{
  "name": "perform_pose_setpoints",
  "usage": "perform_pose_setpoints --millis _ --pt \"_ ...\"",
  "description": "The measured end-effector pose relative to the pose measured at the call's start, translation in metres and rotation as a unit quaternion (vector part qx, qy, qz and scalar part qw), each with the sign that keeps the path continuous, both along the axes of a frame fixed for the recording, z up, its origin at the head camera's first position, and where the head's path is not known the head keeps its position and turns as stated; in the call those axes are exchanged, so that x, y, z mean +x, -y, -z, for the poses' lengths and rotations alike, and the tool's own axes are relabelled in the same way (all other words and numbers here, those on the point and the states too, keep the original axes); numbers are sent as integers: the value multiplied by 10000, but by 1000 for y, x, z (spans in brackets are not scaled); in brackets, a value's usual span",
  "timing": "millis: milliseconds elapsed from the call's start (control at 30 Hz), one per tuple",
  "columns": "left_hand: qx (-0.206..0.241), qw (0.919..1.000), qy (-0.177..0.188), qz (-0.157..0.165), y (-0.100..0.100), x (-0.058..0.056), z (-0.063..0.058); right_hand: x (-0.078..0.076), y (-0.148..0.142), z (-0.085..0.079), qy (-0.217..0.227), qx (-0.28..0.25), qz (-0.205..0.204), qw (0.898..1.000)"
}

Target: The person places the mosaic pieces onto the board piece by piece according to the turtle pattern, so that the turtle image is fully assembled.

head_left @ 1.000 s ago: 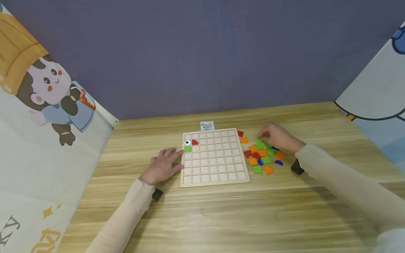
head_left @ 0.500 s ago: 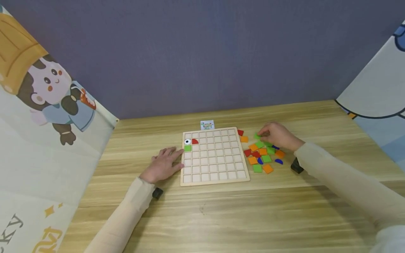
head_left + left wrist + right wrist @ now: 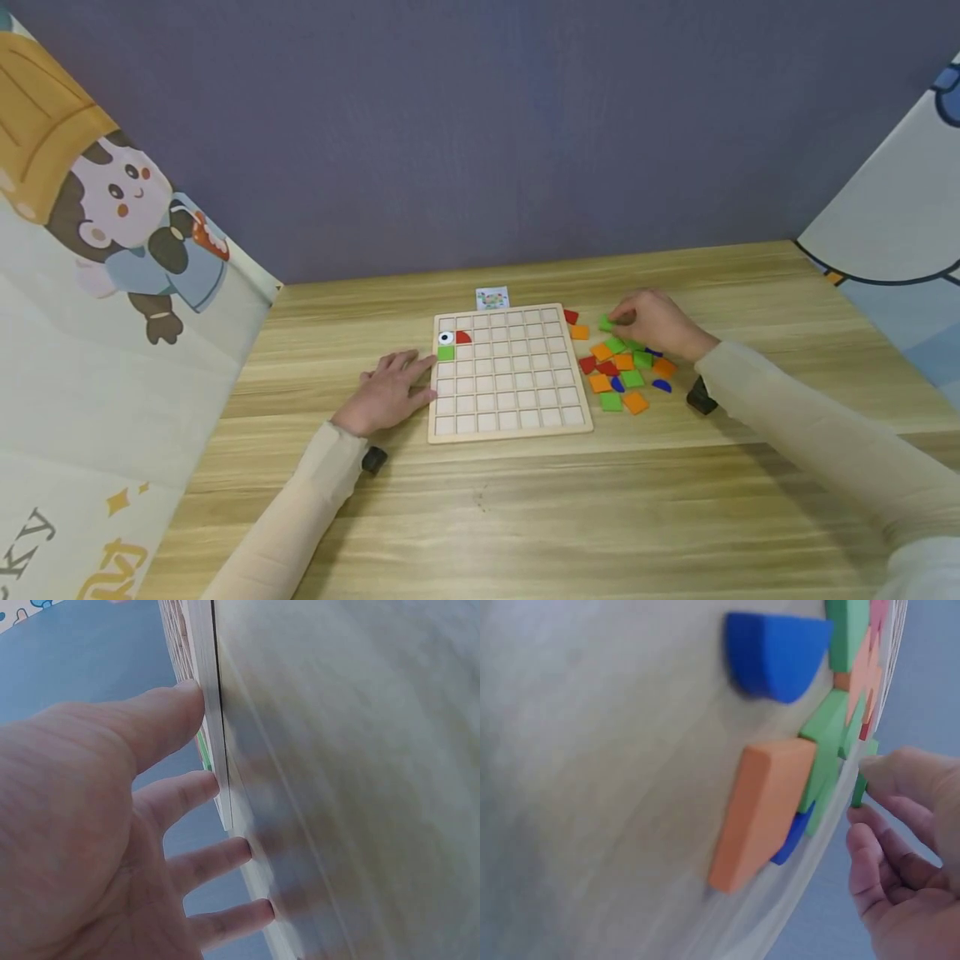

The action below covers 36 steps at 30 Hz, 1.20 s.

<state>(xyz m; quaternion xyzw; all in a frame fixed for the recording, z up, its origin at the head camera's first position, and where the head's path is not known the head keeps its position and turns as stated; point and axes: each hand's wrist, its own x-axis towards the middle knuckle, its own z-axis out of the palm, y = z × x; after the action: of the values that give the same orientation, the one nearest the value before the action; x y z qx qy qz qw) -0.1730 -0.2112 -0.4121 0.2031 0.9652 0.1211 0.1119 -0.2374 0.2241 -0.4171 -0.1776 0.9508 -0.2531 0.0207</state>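
Note:
My left hand (image 3: 386, 392) lies with spread fingers at the left edge of the wooden grid board (image 3: 507, 400); the left wrist view has thumb and index fingertip against its side. On the board's left column are a white eye piece (image 3: 446, 337) and, below it, a green square tile (image 3: 446, 353). A red quarter-round piece (image 3: 463, 337) sits beside the eye. Right of the board, my right hand (image 3: 660, 323) pinches a small green tile (image 3: 861, 787) between thumb and fingers, at the far side of the loose pieces. Part of that tile is hidden by the fingers.
Loose pieces lie right of the board: several orange tiles (image 3: 636, 403), green tiles (image 3: 611, 402), red pieces (image 3: 587, 365) and blue half-rounds (image 3: 662, 386). A small picture card (image 3: 492, 298) is behind the board. A dark blue panel (image 3: 480, 150) rises at the table's back.
The green tile at my right fingertips has shifted slightly left and shows more clearly. My left hand stays at the board's edge, and the pieces on the board are unchanged.

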Motion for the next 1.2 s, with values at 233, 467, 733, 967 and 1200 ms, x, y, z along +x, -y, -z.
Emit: perform_pose_setpoints --millis 233,467,733,967,1200 --pt "32 10000 7 -2 0 1 -1 3 6 -4 -218 -185 -146 9995" --pt "32 10000 9 13 1 1 0 4 8 -3 -159 -339 -174 9991" --pt "32 10000 6 24 0 1 0 5 12 -5 -155 -402 -252 9988" --pt "44 10000 13 34 0 0 1 8 21 -9 -345 -371 -372 9980" --pt "69 10000 55 -3 0 0 0 5 35 -9 -700 -372 -847 9933"
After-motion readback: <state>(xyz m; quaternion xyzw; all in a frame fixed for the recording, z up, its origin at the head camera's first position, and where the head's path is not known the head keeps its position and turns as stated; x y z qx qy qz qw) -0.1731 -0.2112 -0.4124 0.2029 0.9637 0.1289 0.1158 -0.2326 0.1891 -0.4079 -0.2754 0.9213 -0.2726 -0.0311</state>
